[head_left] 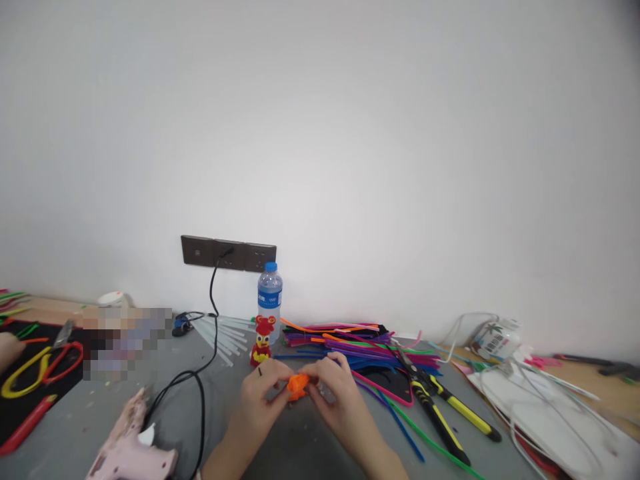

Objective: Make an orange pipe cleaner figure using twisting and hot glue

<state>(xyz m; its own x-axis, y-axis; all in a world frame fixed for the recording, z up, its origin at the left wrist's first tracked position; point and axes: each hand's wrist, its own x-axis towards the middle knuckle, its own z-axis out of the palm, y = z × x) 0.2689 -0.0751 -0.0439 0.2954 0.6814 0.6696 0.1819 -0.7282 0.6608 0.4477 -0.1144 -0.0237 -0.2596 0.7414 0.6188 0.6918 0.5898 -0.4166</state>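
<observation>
Between my two hands is a small orange fuzzy piece [298, 386], low in the middle of the head view. My left hand [257, 399] pinches its left side with thumb and forefinger. On its right side, the fingertips of my right hand [340, 393] are closed on the same piece. Just behind my left hand stands a small red figure [263, 341] with round eyes and a yellow part on its front. A water bottle [270, 297] with a blue cap is upright behind the figure.
Colourful pipe cleaners [350, 341] lie behind my right hand, with yellow-black pliers [440, 413] to the right. A pink glue gun [133, 447] and its black cable [203, 393] are at left. Glue sticks [223, 339] fan out near the wall. Another person's hand [9, 350] shows far left.
</observation>
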